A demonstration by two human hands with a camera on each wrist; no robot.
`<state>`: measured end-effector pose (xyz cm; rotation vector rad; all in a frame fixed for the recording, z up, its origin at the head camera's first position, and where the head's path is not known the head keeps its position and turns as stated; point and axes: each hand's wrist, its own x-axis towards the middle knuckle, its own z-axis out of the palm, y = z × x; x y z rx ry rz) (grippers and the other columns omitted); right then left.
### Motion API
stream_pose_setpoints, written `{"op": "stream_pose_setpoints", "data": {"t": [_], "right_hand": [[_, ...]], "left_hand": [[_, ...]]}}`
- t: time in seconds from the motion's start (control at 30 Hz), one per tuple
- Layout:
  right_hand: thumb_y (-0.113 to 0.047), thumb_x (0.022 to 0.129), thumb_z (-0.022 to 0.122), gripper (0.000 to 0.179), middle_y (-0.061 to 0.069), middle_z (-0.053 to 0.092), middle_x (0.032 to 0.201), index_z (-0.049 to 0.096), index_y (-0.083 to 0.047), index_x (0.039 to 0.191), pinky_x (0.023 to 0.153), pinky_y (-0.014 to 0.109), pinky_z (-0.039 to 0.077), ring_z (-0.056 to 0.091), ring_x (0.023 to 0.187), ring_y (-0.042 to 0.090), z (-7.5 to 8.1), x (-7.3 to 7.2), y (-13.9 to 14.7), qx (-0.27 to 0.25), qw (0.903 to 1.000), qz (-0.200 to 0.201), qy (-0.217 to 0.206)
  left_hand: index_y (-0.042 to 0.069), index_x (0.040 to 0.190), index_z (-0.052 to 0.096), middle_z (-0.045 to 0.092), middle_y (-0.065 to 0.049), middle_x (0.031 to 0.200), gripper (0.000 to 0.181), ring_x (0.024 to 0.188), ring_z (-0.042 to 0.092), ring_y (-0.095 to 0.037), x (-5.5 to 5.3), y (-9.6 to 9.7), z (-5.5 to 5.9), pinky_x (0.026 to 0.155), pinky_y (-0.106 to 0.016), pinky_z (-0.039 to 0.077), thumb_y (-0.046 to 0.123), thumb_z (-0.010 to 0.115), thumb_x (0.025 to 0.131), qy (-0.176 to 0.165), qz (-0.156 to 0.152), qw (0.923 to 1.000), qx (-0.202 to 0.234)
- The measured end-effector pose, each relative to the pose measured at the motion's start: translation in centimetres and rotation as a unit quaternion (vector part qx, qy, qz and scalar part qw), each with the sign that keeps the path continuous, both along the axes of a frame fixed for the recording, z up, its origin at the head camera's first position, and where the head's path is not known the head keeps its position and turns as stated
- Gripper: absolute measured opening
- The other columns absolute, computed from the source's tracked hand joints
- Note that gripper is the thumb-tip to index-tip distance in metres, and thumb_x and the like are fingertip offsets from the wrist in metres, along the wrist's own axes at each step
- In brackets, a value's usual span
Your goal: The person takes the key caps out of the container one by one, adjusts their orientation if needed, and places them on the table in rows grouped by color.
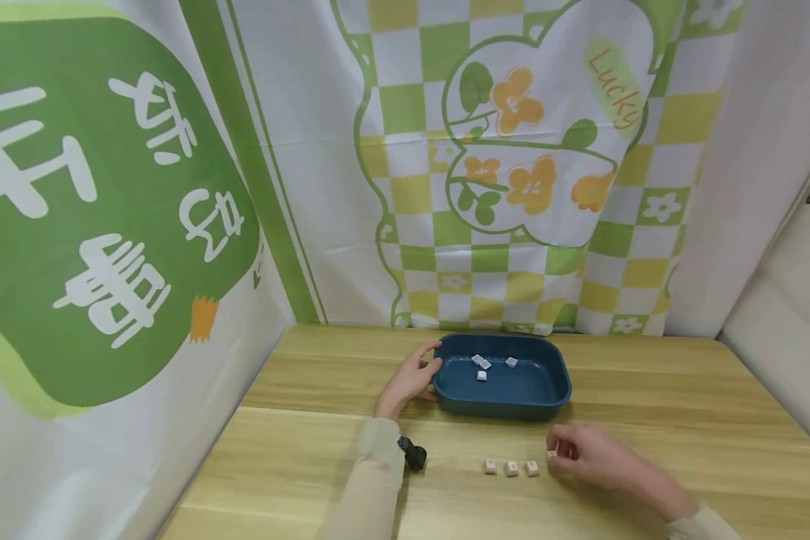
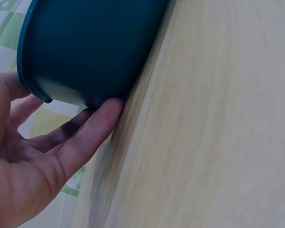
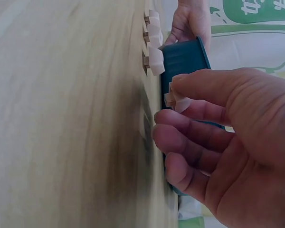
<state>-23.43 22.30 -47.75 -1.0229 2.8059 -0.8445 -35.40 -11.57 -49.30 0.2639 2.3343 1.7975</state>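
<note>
My left hand (image 1: 408,379) holds the left end of a dark blue plastic tub (image 1: 506,411), with fingers at its rim and against its outer wall. Inside the tub lie several small white keycaps (image 1: 482,376). Between thumb and index finger, my right hand (image 1: 594,454) pinches a small pale keycap (image 3: 181,102), close over the table in front of the tub; the other fingers are loosely curled below it. To the left of that hand, three pale keycaps (image 1: 511,469) stand upright in a row on the table.
The wooden table (image 1: 277,465) runs back to a hanging cloth (image 1: 412,187) with green and yellow checks. More printed cloth (image 1: 142,300) hangs along the left side. A black wrist device (image 1: 413,454) is strapped on the left forearm.
</note>
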Motion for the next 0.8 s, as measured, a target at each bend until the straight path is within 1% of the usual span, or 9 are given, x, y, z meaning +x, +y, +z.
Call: {"op": "stream_pose_setpoints", "data": {"t": [0.07, 0.13, 0.23, 0.3, 0.47, 0.6, 0.8], "right_hand": [[-0.021, 0.089, 0.072, 0.013, -0.018, 0.051, 0.069, 0.061, -0.024, 0.083, 0.052, 0.016, 0.041, 0.045, 0.062, -0.007, -0.37, 0.1, -0.02, -0.006, 1.0, 0.005, -0.006], [-0.019, 0.088, 0.072, 0.014, -0.018, 0.05, 0.067, 0.06, -0.024, 0.081, 0.051, 0.015, 0.041, 0.044, 0.061, -0.007, -0.66, 0.17, 0.03, -0.011, 0.9999, 0.007, -0.009], [-0.018, 0.087, 0.073, 0.014, -0.018, 0.049, 0.066, 0.061, -0.024, 0.082, 0.051, 0.015, 0.041, 0.044, 0.06, -0.008, -0.89, 0.26, 0.08, -0.006, 0.9999, 0.01, -0.011], [-0.019, 0.087, 0.073, 0.013, -0.019, 0.049, 0.067, 0.061, -0.023, 0.083, 0.051, 0.015, 0.041, 0.044, 0.061, -0.008, -0.99, 0.27, 0.11, 0.0, 0.9999, 0.011, -0.014], [-0.024, 0.089, 0.072, 0.01, -0.018, 0.05, 0.068, 0.063, -0.02, 0.086, 0.052, 0.015, 0.041, 0.045, 0.061, -0.008, -1.06, 0.42, 0.25, 0.006, 0.9996, 0.013, -0.025], [-0.024, 0.089, 0.071, 0.01, -0.018, 0.05, 0.069, 0.063, -0.02, 0.087, 0.052, 0.015, 0.041, 0.045, 0.062, -0.008, -1.1, 0.61, 0.31, 0.002, 0.9995, 0.018, -0.025], [-0.022, 0.089, 0.071, 0.009, -0.018, 0.05, 0.068, 0.062, -0.021, 0.087, 0.052, 0.015, 0.041, 0.045, 0.061, -0.008, -1.04, 0.67, 0.16, 0.004, 0.9995, 0.017, -0.026]], "left_hand": [[0.032, 0.147, 0.043, 0.054, -0.024, 0.12, 0.044, 0.058, 0.059, -0.027, 0.08, -0.03, -0.08, 0.062, -0.043, 0.062, 0.031, 0.051, 0.104, 0.0, -0.001, 1.0, -0.001], [0.032, 0.146, 0.044, 0.054, -0.024, 0.118, 0.044, 0.059, 0.06, -0.028, 0.12, 0.03, -0.05, 0.063, -0.043, 0.062, 0.031, 0.051, 0.104, 0.001, -0.001, 1.0, 0.001], [0.031, 0.146, 0.044, 0.054, -0.023, 0.115, 0.043, 0.058, 0.059, -0.028, 0.27, 0.12, 0.07, 0.062, -0.044, 0.062, 0.029, 0.05, 0.104, 0.002, 0.0, 1.0, 0.004], [0.031, 0.147, 0.044, 0.054, -0.022, 0.113, 0.043, 0.056, 0.057, -0.024, 0.29, 0.15, 0.11, 0.061, -0.042, 0.062, 0.028, 0.05, 0.104, 0.003, 0.0, 1.0, 0.003], [0.032, 0.147, 0.043, 0.053, -0.023, 0.116, 0.043, 0.056, 0.052, -0.021, 0.2, 0.09, 0.04, 0.062, -0.042, 0.062, 0.029, 0.05, 0.104, 0.001, -0.003, 1.0, 0.003], [0.032, 0.147, 0.043, 0.053, -0.023, 0.119, 0.044, 0.056, 0.055, -0.023, 0.14, -0.04, -0.05, 0.063, -0.043, 0.062, 0.03, 0.05, 0.104, 0.0, 0.0, 1.0, 0.002], [0.031, 0.148, 0.042, 0.054, -0.023, 0.112, 0.044, 0.055, 0.057, -0.025, 0.18, -0.08, -0.05, 0.062, -0.043, 0.062, 0.03, 0.05, 0.104, 0.003, -0.002, 1.0, -0.001]]}}
